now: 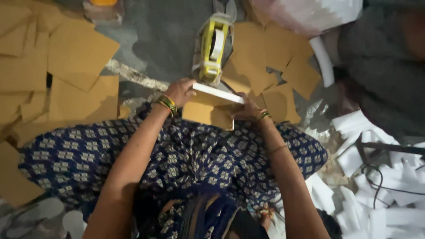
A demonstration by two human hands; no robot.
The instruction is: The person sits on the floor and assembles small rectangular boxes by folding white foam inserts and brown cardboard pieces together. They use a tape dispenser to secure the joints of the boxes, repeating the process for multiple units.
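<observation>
Just ahead of the knees, the left hand [180, 91] and right hand [248, 109] each pinch an end of a white foam strip [218, 93] over a brown cardboard piece [207, 111]. Pinched that lightly, the strip could slide askew, or bump the yellow tape dispenser [211, 48] just beyond.

I see a grey concrete floor [155, 35] carrying everything. A yellow tape dispenser [211, 46] stands on it near the top centre. Left of the dispenser, brown cardboard squares [66, 66] cover the floor in overlapping layers; just right of it lies another cardboard pile [283, 57]. Well to the dispenser's lower right, white foam strips [380, 186] lie heaped with a black cable [376, 177] across them.
</observation>
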